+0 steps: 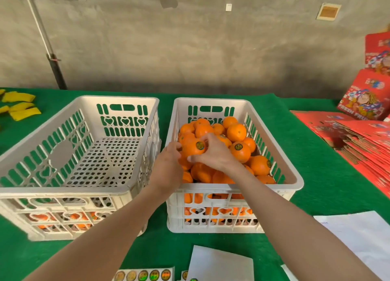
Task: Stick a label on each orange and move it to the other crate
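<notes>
Both grips hold 1 orange (191, 149) atop the heap in the right crate (295, 181); the left grip (168, 162) cups its side; the right grip (213, 152) curls over it, beside a label (200, 145) already stuck on; the fruit has not yet left that crate. The left crate (63, 191) shows only a few oranges low behind its near wall; most of the job seems left; a label sheet (143, 275) lies on the table (316, 154).

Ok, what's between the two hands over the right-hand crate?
In the head view, a single labelled orange: the left hand holds its left side, the right hand its right.
</notes>
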Motion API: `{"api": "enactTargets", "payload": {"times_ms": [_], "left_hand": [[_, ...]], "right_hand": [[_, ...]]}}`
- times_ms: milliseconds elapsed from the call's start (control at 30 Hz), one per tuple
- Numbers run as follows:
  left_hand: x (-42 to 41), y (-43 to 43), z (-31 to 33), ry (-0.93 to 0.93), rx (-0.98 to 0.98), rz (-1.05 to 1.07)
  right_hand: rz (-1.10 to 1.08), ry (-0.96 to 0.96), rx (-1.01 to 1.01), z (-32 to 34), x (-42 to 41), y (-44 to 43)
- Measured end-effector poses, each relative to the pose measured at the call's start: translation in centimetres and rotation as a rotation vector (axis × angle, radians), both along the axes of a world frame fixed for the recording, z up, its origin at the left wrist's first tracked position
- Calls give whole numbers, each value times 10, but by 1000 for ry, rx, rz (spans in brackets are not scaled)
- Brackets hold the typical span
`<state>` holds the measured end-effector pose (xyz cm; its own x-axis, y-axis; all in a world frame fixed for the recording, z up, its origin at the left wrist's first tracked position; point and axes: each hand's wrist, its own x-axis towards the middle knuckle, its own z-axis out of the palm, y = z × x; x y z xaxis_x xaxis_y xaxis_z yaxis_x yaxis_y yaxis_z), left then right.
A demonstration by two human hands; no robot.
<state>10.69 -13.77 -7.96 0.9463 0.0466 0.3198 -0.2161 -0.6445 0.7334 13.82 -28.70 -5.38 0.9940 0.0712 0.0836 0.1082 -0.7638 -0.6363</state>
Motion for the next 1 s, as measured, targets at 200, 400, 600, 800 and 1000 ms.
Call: {"api": "enactTargets", "payload": {"times_ms": [200,400,600,800,1000], "left_hand": [[-5,1,6,16,106,-3],[-3,0,4,-61,204,29],[-22,-7,8,-157,207,30],[-66,-11,1,-273,147,-151],[-146,-2,-72,-7,35,-196]], "right_hand": [[126,177,-500,-12,4,27],[200,-582,240,0,-76,12],[310,338,-322,-110,-152,-14],[205,419,-496,-164,-149,-17],[218,261,-371,-159,-151,-29]]}}
